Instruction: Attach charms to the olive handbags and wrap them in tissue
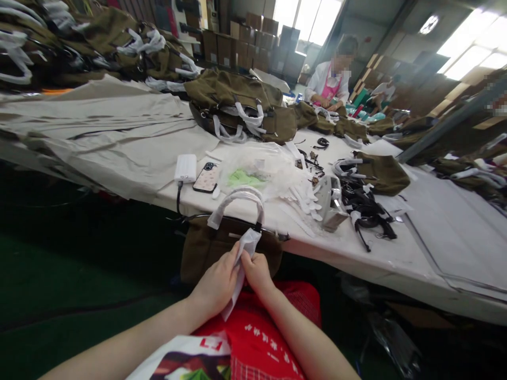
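An olive-brown handbag [202,248] hangs against the table's front edge, close to my body. Its far handle [237,194] arches up, covered in white wrapping. Both hands meet at the near side of the bag on a strip of white wrapping [249,240], which seems to go round the other handle. My left hand [217,279] is closed on the strip from the left. My right hand [257,272] pinches it from the right, thumb on top. The strip's loose end hangs below my fingers, over my red apron [269,338].
On the table lie a white power bank [186,169] with a cable, a phone [206,178], clear plastic bags [269,163], a metal holder [332,203] and black straps [368,211]. Olive bags [233,95] are piled behind. A co-worker [328,79] stands across the table.
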A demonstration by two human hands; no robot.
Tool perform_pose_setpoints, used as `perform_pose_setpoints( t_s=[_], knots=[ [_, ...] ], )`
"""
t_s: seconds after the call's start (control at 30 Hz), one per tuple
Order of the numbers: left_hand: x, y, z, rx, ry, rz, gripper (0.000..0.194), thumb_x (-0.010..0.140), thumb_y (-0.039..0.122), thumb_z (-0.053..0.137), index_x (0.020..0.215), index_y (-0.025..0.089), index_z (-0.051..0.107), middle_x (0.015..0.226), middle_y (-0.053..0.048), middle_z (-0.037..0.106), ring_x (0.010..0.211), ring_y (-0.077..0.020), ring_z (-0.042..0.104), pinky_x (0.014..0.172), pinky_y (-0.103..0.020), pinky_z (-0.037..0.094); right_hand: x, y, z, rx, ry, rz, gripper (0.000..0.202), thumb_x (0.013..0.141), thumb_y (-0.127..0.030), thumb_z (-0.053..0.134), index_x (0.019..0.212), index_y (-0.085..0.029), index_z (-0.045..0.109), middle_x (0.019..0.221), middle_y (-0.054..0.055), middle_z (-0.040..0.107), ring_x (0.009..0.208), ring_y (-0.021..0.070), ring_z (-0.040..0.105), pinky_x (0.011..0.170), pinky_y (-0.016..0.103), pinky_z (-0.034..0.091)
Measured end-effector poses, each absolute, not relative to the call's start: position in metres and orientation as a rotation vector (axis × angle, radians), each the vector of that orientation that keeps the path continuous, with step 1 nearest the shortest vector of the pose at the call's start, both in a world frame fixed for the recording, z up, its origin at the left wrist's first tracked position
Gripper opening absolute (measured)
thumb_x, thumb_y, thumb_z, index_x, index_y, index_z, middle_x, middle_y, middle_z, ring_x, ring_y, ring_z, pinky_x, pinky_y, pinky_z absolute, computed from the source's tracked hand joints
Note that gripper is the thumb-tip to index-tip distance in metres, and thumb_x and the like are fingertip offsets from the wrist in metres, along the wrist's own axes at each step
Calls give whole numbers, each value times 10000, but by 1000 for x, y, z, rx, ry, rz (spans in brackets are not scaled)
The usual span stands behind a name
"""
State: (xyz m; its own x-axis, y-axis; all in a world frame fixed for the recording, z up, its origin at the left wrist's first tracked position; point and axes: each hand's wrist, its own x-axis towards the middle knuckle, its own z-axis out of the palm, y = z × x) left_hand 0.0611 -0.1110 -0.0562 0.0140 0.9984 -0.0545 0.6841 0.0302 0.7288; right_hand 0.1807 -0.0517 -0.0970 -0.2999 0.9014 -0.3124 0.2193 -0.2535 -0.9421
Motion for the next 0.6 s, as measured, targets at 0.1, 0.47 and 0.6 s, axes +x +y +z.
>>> perform_pose_setpoints(
  t_s=[0.1, 0.47, 0.6],
  knots=[
    [66, -117, -62, 1786, 1695, 813, 597, 911, 179, 349, 1502, 122, 278, 1400, -198, 512, 1281, -278, 517, 1079, -471, 427, 179, -53, -97, -1354, -1395, 1538, 486, 810, -557, 509, 498, -186, 464, 449, -4, 463, 416, 103, 398, 402, 227, 289],
    [66, -121, -79, 2000, 1710, 765, 575, 967, 267, 370, 1513, 139, 248, 1420, -230, 446, 1296, -325, 483, 1036, -521, 465, 182, -56, -97, -1237, -1466, 1466, 574, 882, -647, 393, 538, -191, 453, 489, -10, 419, 456, 110, 366, 445, 251, 265],
    [61, -121, -69, 1965, 1655, 698, 563, 956, 291, 376, 1497, 149, 308, 1426, -222, 453, 1285, -330, 495, 1033, -521, 459, 181, -48, -104, -1357, -1294, 1680, 593, 802, -727, 434, 533, -199, 449, 470, -9, 413, 419, 114, 367, 404, 251, 266]
  ],
)
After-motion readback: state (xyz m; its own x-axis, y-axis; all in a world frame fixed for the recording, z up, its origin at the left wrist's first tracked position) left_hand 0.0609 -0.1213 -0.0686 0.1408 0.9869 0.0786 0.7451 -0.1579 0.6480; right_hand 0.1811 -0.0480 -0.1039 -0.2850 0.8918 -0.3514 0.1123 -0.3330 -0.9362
